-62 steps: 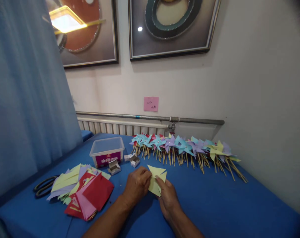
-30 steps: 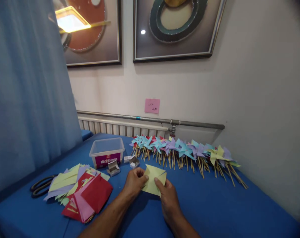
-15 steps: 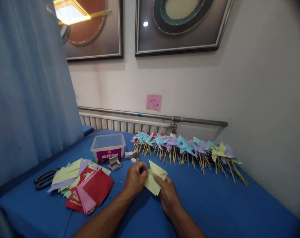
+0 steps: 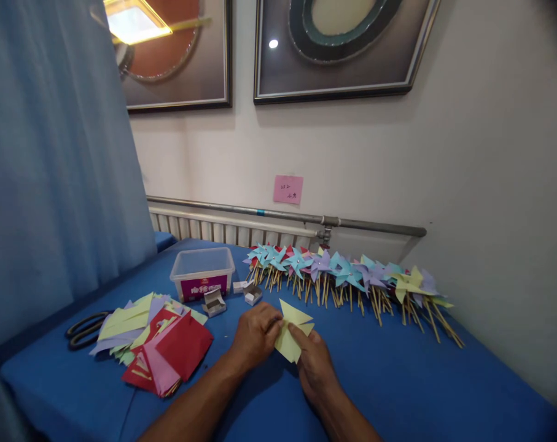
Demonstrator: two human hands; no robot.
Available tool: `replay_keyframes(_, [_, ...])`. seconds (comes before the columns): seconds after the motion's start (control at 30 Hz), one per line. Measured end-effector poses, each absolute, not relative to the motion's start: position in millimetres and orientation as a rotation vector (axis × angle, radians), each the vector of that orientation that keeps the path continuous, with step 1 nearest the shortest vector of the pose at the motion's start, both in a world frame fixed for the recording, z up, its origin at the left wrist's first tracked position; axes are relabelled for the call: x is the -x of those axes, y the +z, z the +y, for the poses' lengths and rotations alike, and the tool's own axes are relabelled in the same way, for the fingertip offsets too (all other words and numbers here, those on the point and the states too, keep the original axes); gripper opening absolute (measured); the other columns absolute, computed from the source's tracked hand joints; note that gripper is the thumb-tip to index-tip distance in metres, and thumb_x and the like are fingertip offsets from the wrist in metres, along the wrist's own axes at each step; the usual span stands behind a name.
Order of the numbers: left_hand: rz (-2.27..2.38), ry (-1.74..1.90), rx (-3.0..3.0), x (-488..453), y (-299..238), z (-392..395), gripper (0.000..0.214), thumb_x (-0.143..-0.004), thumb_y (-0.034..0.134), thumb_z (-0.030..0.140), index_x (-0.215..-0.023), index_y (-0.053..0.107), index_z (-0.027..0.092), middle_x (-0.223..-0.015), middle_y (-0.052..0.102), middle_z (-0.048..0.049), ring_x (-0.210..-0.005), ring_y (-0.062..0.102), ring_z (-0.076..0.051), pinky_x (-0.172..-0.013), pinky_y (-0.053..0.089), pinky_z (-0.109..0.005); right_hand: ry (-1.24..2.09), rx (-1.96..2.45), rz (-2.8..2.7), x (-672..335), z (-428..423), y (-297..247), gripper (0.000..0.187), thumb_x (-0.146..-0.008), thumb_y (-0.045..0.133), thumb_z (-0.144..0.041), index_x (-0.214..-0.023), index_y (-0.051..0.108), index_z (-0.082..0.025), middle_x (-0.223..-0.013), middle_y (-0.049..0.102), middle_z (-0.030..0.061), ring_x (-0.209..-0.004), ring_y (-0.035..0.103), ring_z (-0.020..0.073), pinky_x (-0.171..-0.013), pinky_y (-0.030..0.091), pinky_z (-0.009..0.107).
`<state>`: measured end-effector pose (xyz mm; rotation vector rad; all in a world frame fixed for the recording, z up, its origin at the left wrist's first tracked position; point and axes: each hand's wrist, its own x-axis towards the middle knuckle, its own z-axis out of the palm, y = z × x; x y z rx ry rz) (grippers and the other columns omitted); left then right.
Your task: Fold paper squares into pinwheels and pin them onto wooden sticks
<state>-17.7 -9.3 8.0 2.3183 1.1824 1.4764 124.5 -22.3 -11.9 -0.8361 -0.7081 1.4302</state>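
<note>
A pale yellow paper square (image 4: 288, 344) with slits cut in from its corners is held up between both hands over the blue table. My left hand (image 4: 260, 333) is closed, its fingertips pinching the paper's left side near the middle. From the right, my right hand (image 4: 312, 362) grips the sheet with the thumb on top and fingers behind. Whatever else the left fingertips may hold is hidden. Beyond the hands lies a long row of finished paper pinwheels (image 4: 347, 271) on thin wooden sticks, in blue, purple, red and yellow.
To the left is a pile of coloured paper (image 4: 181, 347), with black-handled scissors (image 4: 82, 331) beside it. A clear plastic tub (image 4: 202, 270) stands behind small open boxes (image 4: 214, 302). A blue curtain (image 4: 66, 153) hangs at left; a radiator (image 4: 223, 233) runs along the wall.
My left hand has turned slightly and closed further over the paper's left edge. The paper tilts a little more. The whole view has shifted slightly.
</note>
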Motion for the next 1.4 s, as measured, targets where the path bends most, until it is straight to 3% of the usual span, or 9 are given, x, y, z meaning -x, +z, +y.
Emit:
replay_keyframes(0.3, [1.229, 1.620, -2.179, 15.6, 5.9, -4.7, 0.019, -0.091, 0.059, 0.011, -0.080, 0.071, 0.020, -0.076, 0.071, -0.0022, -0.072, 0.066, -0.016, -0.068, 0.049, -0.026, 1.500, 0.806, -0.657, -123.4, -26.3, -8.2, 0.045, -0.058, 0.097, -0.036, -0.093, 0.077, -0.017, -0.083, 0.083, 0.0101, -0.095, 0.080, 0.0358, -0.083, 0.064, 0.044])
replay_keyframes(0.57, [1.147, 1.493, -2.543, 20.5, 2.7, -8.8, 0.025, -0.099, 0.050, 0.019, -0.098, 0.075, 0.019, -0.097, 0.073, -0.0102, -0.085, 0.069, -0.019, -0.076, 0.054, -0.029, 1.435, 0.833, -0.644, -123.3, -27.6, -5.4, 0.043, -0.060, 0.094, -0.033, -0.096, 0.076, -0.016, -0.086, 0.084, 0.0091, -0.087, 0.080, 0.0332, -0.081, 0.064, 0.042])
replay_keyframes(0.7, [1.127, 1.401, -2.449, 19.3, 6.0, -10.8, 0.022, -0.098, 0.054, 0.023, -0.089, 0.074, 0.020, -0.091, 0.073, -0.0087, -0.087, 0.068, -0.020, -0.077, 0.052, -0.029, 1.424, 0.846, -0.666, -123.3, -26.2, -8.4, 0.043, -0.060, 0.094, -0.034, -0.095, 0.076, -0.016, -0.088, 0.083, 0.0103, -0.089, 0.080, 0.0335, -0.075, 0.064, 0.040])
replay_keyframes(0.83, [1.215, 1.408, -2.166, 16.6, 11.0, -9.6, 0.016, -0.090, 0.061, 0.020, -0.077, 0.070, 0.019, -0.078, 0.070, -0.0039, -0.077, 0.064, -0.017, -0.073, 0.048, -0.029, 1.422, 0.855, -0.680, -123.3, -25.3, -10.7, 0.045, -0.062, 0.094, -0.039, -0.096, 0.076, -0.016, -0.088, 0.084, 0.0102, -0.087, 0.080, 0.0331, -0.075, 0.063, 0.040])
replay_keyframes(1.0, [1.342, 1.406, -1.905, 14.9, 11.8, -4.9, 0.008, -0.083, 0.065, 0.018, -0.075, 0.069, 0.017, -0.072, 0.067, -0.0004, -0.066, 0.058, -0.014, -0.065, 0.040, -0.027, 1.474, 0.834, -0.714, -122.4, -28.4, -7.5, 0.049, -0.062, 0.095, -0.043, -0.099, 0.077, -0.017, -0.090, 0.084, 0.0111, -0.090, 0.080, 0.0343, -0.078, 0.063, 0.042])
replay_keyframes(1.23, [1.371, 1.452, -1.926, 15.0, 10.1, -4.2, 0.011, -0.084, 0.063, 0.018, -0.073, 0.067, 0.019, -0.073, 0.067, -0.0006, -0.070, 0.060, -0.016, -0.068, 0.041, -0.028, 1.499, 0.830, -0.743, -119.9, -30.6, -7.6, 0.046, -0.066, 0.093, -0.049, -0.096, 0.077, -0.017, -0.084, 0.083, 0.0113, -0.090, 0.080, 0.0354, -0.078, 0.063, 0.043])
replay_keyframes(1.4, [1.373, 1.479, -2.041, 14.3, 8.3, -6.2, 0.013, -0.085, 0.062, 0.017, -0.073, 0.066, 0.020, -0.075, 0.067, -0.0025, -0.074, 0.061, -0.017, -0.070, 0.042, -0.029, 1.464, 0.832, -0.762, -117.2, -30.2, -8.8, 0.049, -0.061, 0.096, -0.047, -0.095, 0.078, -0.017, -0.086, 0.084, 0.0105, -0.086, 0.080, 0.0340, -0.079, 0.063, 0.043])
